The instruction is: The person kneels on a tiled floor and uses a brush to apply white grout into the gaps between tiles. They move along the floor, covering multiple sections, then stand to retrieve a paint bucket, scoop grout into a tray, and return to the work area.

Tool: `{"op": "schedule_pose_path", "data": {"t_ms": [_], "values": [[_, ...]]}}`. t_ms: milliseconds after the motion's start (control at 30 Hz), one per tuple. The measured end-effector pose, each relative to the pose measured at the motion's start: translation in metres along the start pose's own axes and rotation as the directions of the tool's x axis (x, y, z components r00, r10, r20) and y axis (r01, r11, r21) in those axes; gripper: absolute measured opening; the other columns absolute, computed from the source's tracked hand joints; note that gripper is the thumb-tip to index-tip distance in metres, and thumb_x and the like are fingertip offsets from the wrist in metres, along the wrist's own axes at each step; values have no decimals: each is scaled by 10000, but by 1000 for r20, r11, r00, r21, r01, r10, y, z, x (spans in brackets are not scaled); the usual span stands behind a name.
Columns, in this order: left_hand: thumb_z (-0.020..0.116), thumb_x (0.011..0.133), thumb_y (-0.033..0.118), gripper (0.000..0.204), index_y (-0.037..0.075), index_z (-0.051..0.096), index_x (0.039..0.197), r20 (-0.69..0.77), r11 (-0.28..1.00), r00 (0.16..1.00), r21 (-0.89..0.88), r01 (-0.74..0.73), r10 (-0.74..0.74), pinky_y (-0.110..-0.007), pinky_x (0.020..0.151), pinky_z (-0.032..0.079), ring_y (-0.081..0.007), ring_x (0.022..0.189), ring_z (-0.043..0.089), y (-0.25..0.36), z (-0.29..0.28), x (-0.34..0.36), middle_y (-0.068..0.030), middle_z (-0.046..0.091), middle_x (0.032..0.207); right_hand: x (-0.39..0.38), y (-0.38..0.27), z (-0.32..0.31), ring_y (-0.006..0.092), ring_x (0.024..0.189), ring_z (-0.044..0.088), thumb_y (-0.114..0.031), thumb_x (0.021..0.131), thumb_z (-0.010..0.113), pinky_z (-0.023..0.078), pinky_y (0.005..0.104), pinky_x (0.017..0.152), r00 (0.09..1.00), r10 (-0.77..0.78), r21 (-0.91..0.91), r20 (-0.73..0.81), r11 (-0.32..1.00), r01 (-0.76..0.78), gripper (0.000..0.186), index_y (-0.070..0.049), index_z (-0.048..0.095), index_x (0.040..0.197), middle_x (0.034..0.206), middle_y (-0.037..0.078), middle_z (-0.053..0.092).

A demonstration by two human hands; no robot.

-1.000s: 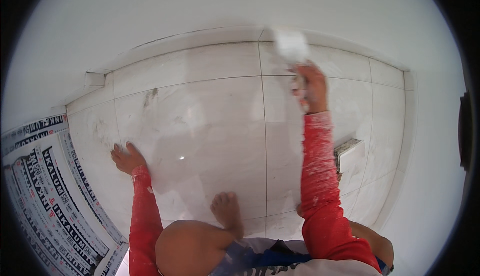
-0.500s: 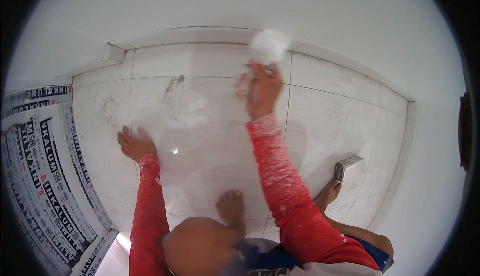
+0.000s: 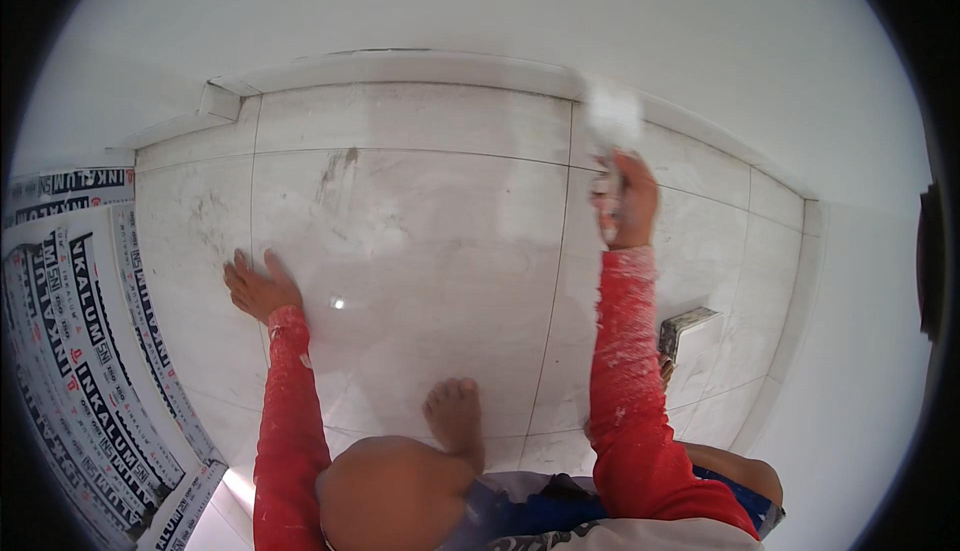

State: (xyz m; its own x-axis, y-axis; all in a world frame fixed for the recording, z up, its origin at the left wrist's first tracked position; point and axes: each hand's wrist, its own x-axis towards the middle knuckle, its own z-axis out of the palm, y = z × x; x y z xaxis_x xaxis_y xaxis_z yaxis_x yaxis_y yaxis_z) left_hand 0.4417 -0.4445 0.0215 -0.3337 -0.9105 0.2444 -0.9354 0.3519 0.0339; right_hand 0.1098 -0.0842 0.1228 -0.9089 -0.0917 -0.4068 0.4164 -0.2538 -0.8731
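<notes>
Legible print only on the wrapping film (image 3: pixel 95 351), left side: bold block capitals, one word repeated along the strips, black and pale grey bands. Small red marks and boxed letters between. Finer lines too small to read. Pale shirt (image 3: pixel 640 534), bottom edge: dark lettering or graphic, cut off by the frame, can't make it out.

A white-headed tool (image 3: pixel 614 119) gripped in your right hand (image 3: pixel 634 201), by the skirting (image 3: pixel 480 72)
Its broad, pale head is blurred, so you cannot make out its edges; it points away from you and overlaps the skirting in view, contact unclear. Your fingers wrap its whitish handle, which shows orange-red patches.
</notes>
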Motion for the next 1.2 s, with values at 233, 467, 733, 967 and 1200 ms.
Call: {"op": "schedule_pose_path", "data": {"t_ms": [233, 467, 733, 967, 1200], "values": [[552, 929, 466, 614, 94, 447, 1406, 11, 1000, 1000, 14, 19, -19, -520, 1136, 253, -353, 1409, 314, 1, -1, 3, -200, 377, 1490, 3, 9, 16, 164, 571, 562, -183, 937, 569, 433, 300, 403, 984, -30, 256, -173, 964, 74, 229, -23, 523, 1094, 891, 92, 622], [575, 906, 428, 622, 64, 449, 1394, 4, 1000, 1000, 8, 8, -8, -541, 1121, 262, -363, 1408, 307, 2, -5, 2, -205, 376, 1470, -45, 97, 208, 239, 578, 601, -108, 935, 555, 483, 401, 414, 994, 2, 371, 110, 928, -43, 178, -12, 486, 1069, 875, 116, 584], [579, 907, 427, 636, 61, 426, 1405, 64, 999, 998, -21, 25, -24, -533, 1119, 266, -367, 1406, 308, 6, -13, 4, -201, 372, 1475, -86, 124, 309, 181, 475, 550, -123, 911, 579, 381, 306, 317, 817, 306, 65, 489, 921, -384, 187, -17, 469, 1020, 844, 116, 601], [576, 911, 447, 647, 69, 420, 1413, 24, 1000, 1000, -7, 20, -20, -534, 1132, 253, -353, 1420, 294, 6, -8, 1, -196, 361, 1490, -49, 89, 220, 142, 461, 528, -147, 909, 599, 353, 257, 312, 900, 217, -53, 378, 976, -213, 142, -51, 554, 1004, 787, 89, 621], [572, 908, 437, 638, 55, 438, 1403, 26, 1000, 1000, -17, 8, -8, -541, 1115, 273, -374, 1409, 304, 1, -5, 2, -215, 371, 1482, -46, 59, 126, 139, 488, 535, -135, 927, 557, 410, 274, 365, 997, -24, 204, -75, 978, 39, 109, -57, 527, 997, 808, 89, 623]]}}
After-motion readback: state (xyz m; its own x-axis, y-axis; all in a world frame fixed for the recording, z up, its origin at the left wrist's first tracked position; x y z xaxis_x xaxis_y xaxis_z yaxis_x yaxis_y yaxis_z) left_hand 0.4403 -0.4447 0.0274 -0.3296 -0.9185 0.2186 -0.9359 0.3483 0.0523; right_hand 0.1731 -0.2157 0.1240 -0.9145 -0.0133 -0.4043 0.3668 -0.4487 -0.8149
